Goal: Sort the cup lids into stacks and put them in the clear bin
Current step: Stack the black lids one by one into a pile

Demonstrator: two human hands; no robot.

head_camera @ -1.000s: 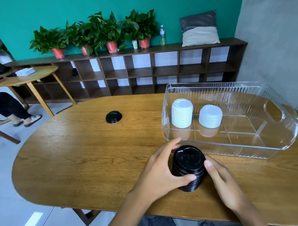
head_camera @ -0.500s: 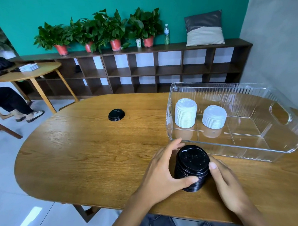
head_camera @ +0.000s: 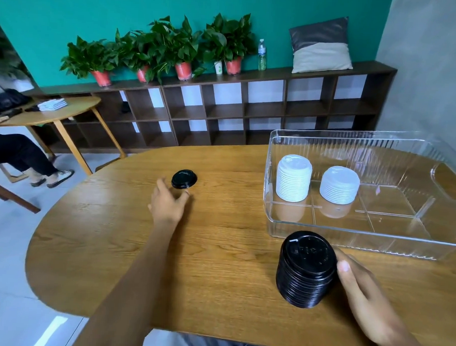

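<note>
moved: the left hand point(head_camera: 168, 204) has been taken off the black stack point(head_camera: 306, 269) since the earlier frame and is now stretched out across the counter point(head_camera: 108, 246) toward the loose black lid point(head_camera: 184, 179); the view has also been swung a bit to the left.

key relation: the loose lid is found just beyond the left fingers point(head_camera: 160, 187), slightly to their right. A fingertip looks to be touching its near edge, but nothing is gripped yet. The lid is round and lying flat, so no long axis really matters.

nearer hand: clearly the left. The right is kept well apart from that lid.

left fingers: spread fairly wide and loosely bent, nothing held.

right hand: the right hand point(head_camera: 365, 296) is laid against the right side of the black stack, fingers mostly straight, steadying rather than wrapped round it.

black stack: stood upright on the counter, just in front of the clear bin point(head_camera: 349, 235), not in it yet.

bin: two white stacks point(head_camera: 294, 177) are already set inside, side by side at the left end.

surface: smooth wood, so the lid can probably be slid or pinched up easily.

room: a green wall, a dark shelf unit point(head_camera: 224, 112) with potted plants on top, and another table at the left where somebody's legs can be seen.
</note>
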